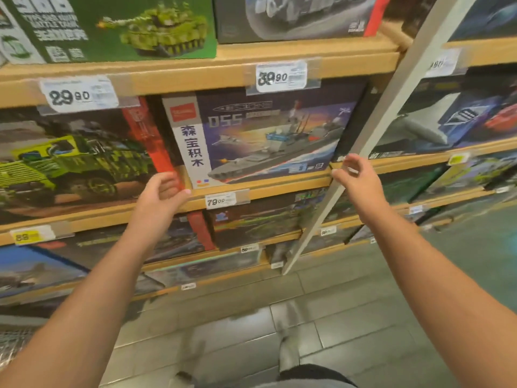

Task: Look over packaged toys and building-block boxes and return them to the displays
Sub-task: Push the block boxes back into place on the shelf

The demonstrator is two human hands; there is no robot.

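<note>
On the middle shelf (pixel 251 189) the warship box (pixel 268 138) stands upright, face outward, its lower edge seated behind the shelf lip. Left hand (pixel 162 193) rests at the box's lower left corner, fingers curled against the lip; whether it grips the box cannot be told. Right hand (pixel 355 175) hovers just off the lower right corner, fingers loosely spread, holding nothing. Judgement: the box is back on display and both hands sit at its corners to square it.
</note>
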